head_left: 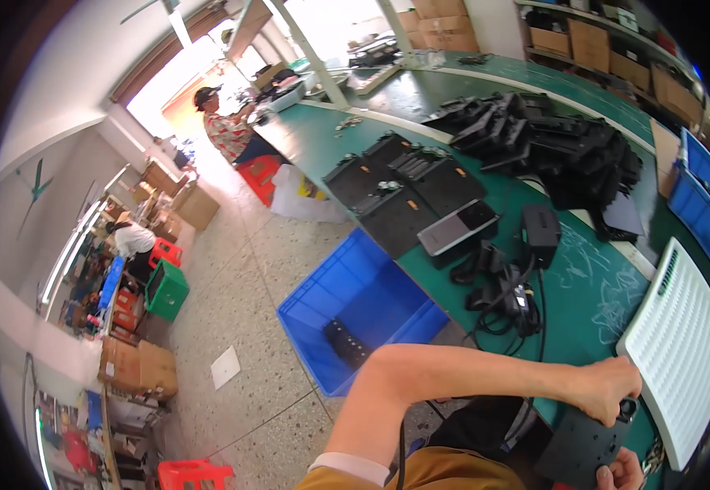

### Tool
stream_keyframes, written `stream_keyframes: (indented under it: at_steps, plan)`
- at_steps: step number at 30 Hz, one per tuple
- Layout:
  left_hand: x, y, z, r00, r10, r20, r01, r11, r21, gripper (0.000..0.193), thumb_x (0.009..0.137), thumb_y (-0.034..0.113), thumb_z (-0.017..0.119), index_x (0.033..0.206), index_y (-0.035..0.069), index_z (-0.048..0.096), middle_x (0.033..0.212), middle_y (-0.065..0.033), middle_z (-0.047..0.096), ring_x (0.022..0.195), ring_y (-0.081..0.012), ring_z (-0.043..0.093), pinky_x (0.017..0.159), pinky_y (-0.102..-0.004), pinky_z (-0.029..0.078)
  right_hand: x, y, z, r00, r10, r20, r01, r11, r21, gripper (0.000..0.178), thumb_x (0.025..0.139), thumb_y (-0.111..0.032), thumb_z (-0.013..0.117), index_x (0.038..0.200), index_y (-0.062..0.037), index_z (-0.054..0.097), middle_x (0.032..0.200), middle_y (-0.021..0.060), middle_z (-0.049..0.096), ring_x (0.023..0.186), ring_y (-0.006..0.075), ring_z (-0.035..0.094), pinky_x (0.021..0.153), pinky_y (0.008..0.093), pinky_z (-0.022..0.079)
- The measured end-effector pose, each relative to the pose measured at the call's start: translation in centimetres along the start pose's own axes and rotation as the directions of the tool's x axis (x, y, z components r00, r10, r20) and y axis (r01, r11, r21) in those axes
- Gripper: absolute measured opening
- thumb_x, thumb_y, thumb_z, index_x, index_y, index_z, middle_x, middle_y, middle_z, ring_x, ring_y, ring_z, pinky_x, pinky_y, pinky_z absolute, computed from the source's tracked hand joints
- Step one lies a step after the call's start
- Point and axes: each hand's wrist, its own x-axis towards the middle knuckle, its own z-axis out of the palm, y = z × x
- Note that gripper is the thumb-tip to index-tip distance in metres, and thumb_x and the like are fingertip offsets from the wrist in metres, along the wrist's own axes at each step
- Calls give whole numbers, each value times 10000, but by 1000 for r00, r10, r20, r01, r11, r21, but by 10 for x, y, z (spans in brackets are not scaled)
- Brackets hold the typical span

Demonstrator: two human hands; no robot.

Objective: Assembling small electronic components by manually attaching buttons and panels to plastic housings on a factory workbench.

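A flat black panel with small holes [579, 445] lies tilted at the lower right, over the near table edge. My left hand [604, 389] is closed at its upper edge, fingers curled down against it. Whatever sits inside that fist is hidden. A small round black part [628, 407] shows beside these fingers. With thumb and fingers, my right hand [621, 471] pinches the panel's lower right edge; part of this hand is out of sight. A white ribbed tray [681, 355] stands just beyond both hands.
On the green table [592, 302] lie a black power adapter with cables [540, 235], a silver-and-black case [458, 229], open black cases [408, 184] and a heap of black housings [547, 147]. A blue bin [314, 302] holding a black strip stands left. Two people work farther off.
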Motion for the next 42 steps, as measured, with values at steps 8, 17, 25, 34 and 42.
stream_keyframes:
  at_steps: [8,17,25,34,42]
  plan:
    - [-23,-5,15,998,-47,48,43,996,83,158,578,-81,649,721,-83,582,913,-227,509,866,-364,529,733,-428,469,12,11,9,997,79,-19,-79,997,17,458,923,-46,663,1345,3,494,727,-38,527,655,58,468,587,241,431]
    - [-11,-25,50,1000,-5,-19,9,983,184,159,579,-38,684,725,-96,663,1095,-279,458,1063,-406,468,822,-530,446,30,40,-11,970,-160,182,224,877,-425,482,955,-80,629,1375,21,414,626,0,514,514,62,423,487,245,377]
    - [-3,-26,55,991,90,-96,-52,937,346,192,597,19,717,754,-87,684,1145,-269,447,1099,-382,438,884,-520,429,36,52,-19,973,-123,194,189,908,-373,454,991,-108,581,1385,9,386,642,19,543,519,77,482,484,275,418]
    - [-6,-19,54,982,134,-130,-71,911,406,287,645,15,725,880,-112,620,1254,-262,401,1186,-365,391,973,-511,378,33,52,-20,993,-67,96,93,948,-304,456,985,-134,609,1379,-6,420,718,27,583,585,90,523,540,273,453]
    - [-7,-22,53,975,190,-116,-129,905,405,259,621,15,742,834,-60,617,1148,-214,434,1118,-330,417,905,-454,393,21,29,-22,999,7,52,5,975,-222,407,953,-81,646,1328,4,511,761,22,594,646,99,541,612,261,467]
